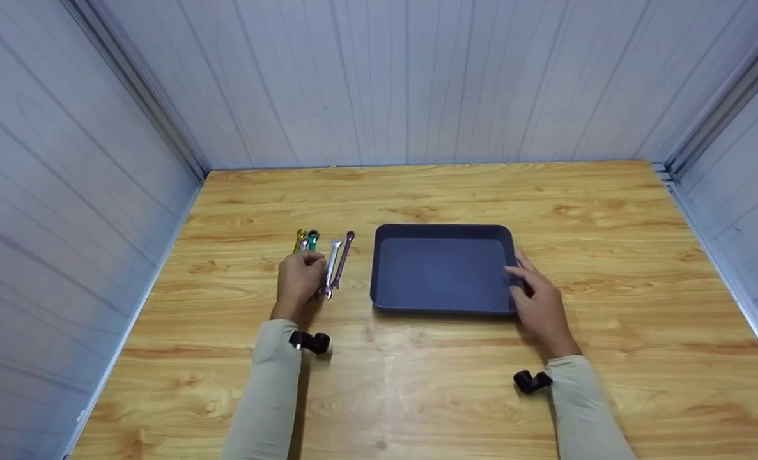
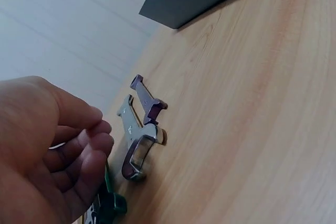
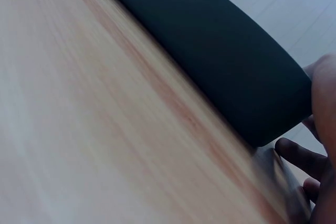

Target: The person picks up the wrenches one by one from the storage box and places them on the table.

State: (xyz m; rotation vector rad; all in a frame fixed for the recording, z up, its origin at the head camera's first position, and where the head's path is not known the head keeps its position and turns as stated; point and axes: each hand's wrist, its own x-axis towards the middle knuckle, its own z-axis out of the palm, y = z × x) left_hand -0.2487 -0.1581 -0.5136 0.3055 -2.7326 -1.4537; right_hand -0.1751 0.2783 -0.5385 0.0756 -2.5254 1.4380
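My left hand point(image 1: 299, 276) is low over a group of small combination wrenches, its fingers loosely bent and the thumb close to the fingertips. No wrench shows between them in the left wrist view. Past the knuckles stick out the ends of a yellow wrench point(image 1: 300, 236), a silver one and a green wrench point(image 1: 313, 236). Just right of the hand lie another silver wrench point(image 1: 333, 259) and a purple wrench point(image 1: 346, 255). On the right, my right hand point(image 1: 540, 305) grips the right wall of a dark rectangular tray point(image 1: 443, 310), fingertips over its rim.
The wood-grain table point(image 1: 404, 396) spreads under everything. Pale panelled walls point(image 1: 379, 83) close it off at the back and both sides. A small black camera point(image 1: 315, 342) is on the left sleeve, another camera point(image 1: 532, 381) on the right.
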